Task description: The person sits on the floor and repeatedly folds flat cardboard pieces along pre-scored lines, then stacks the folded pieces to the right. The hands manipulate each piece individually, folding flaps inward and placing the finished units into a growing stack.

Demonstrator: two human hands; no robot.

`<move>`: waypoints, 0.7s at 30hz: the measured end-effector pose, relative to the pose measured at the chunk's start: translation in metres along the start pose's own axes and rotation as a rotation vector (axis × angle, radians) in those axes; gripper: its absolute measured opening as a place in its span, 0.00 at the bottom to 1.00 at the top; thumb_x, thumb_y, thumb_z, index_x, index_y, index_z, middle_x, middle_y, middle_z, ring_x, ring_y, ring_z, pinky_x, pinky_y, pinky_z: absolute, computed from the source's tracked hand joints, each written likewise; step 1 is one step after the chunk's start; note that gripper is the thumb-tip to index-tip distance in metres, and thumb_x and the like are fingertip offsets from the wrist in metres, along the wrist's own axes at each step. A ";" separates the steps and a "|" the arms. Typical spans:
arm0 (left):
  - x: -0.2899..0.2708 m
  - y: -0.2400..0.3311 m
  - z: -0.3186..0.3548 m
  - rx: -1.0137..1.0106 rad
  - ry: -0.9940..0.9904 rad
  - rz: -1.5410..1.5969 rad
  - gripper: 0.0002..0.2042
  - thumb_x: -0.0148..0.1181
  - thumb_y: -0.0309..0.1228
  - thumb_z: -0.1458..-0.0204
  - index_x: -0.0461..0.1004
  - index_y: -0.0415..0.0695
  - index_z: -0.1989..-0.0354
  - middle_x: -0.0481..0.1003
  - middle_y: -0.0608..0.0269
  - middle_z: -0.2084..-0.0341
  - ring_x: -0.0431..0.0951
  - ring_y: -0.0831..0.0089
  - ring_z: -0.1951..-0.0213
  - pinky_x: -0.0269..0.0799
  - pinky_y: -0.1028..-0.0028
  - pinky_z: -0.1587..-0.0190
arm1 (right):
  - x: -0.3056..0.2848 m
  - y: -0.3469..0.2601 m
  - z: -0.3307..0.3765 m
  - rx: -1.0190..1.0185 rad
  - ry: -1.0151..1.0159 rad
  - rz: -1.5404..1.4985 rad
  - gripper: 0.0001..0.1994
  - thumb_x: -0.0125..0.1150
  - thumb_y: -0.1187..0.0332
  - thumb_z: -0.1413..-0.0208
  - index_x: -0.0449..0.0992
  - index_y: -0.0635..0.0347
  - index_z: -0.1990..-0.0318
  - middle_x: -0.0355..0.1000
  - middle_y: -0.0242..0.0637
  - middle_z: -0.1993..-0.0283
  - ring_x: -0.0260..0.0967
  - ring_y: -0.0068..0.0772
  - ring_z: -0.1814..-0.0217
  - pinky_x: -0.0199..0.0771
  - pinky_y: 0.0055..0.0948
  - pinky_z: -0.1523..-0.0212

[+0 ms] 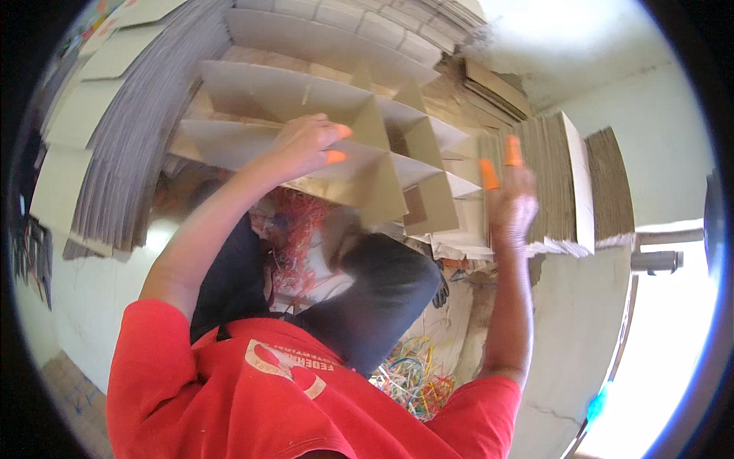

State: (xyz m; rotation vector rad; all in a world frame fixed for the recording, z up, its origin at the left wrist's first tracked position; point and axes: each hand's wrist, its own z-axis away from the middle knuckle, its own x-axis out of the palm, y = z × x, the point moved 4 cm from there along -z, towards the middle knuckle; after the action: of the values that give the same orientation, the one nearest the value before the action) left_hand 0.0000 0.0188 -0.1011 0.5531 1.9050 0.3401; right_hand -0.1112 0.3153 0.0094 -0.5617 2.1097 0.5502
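Observation:
A grid of interlocked cardboard dividers [355,157] stands upright before me, its thin panels crossing to form open cells. Over its nearer long panels is my left hand [306,147], thumb and forefinger apart with nothing visible between them; the other fingers are curled. Orange covers sit on two of its digits. To the right of the grid, my right hand [512,195] is raised beside a stack of cardboard strips [549,180]. Its two orange-covered digits are spread apart and slightly blurred, and I see nothing held in them.
A tall stack of cardboard sheets [141,130] rises at the left. More stacked cardboard [367,27] lies behind the grid, and further pieces [497,88] lean at the back right. Tangled coloured strips [417,379] lie on the floor near my legs. A bright opening [650,336] is at the right.

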 end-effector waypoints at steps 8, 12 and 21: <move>-0.019 -0.014 0.017 0.047 0.096 -0.037 0.19 0.68 0.30 0.58 0.76 0.42 0.56 0.74 0.55 0.69 0.74 0.57 0.63 0.71 0.63 0.60 | -0.045 0.236 0.021 0.546 -0.324 0.443 0.35 0.71 0.45 0.59 0.75 0.68 0.53 0.76 0.51 0.60 0.74 0.46 0.58 0.72 0.41 0.58; -0.025 -0.023 0.024 -0.043 0.054 -0.065 0.17 0.68 0.29 0.58 0.77 0.42 0.57 0.74 0.54 0.70 0.75 0.56 0.64 0.71 0.62 0.61 | -0.045 0.266 0.013 0.582 -0.244 -0.156 0.16 0.69 0.58 0.55 0.80 0.65 0.79 0.67 0.38 0.88 0.64 0.27 0.82 0.64 0.34 0.75; -0.031 -0.032 0.035 -0.011 0.116 -0.156 0.17 0.66 0.33 0.56 0.77 0.41 0.57 0.74 0.52 0.70 0.74 0.55 0.62 0.69 0.61 0.58 | -0.101 0.124 -0.024 0.079 0.123 0.277 0.13 0.52 0.79 0.42 0.67 0.66 0.50 0.74 0.49 0.67 0.74 0.44 0.73 0.70 0.39 0.77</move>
State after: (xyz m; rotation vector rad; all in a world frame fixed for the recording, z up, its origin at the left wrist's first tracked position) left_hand 0.0353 -0.0250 -0.1057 0.3816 2.0422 0.2868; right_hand -0.1437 0.4201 0.1275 -0.2645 2.3328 0.5964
